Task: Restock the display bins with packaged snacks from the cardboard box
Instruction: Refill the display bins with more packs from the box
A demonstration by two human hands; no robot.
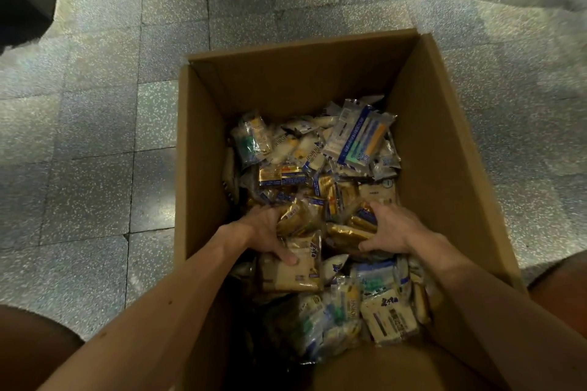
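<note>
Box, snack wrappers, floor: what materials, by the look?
Cardboard box: brown card, matte, likely corrugated; folded flap creases. Snack packets: thin plastic film, glossy, crinkled, glinting. Gold packets: foil-like shine, probably metallised film. Floor: speckled stone-like tiles, perhaps terrazzo, polished sheen, visible joints.

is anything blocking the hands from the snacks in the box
Nothing visible does: the cardboard box is open, and the left hand and right hand grip gold snack packets on top of the pile.
</note>
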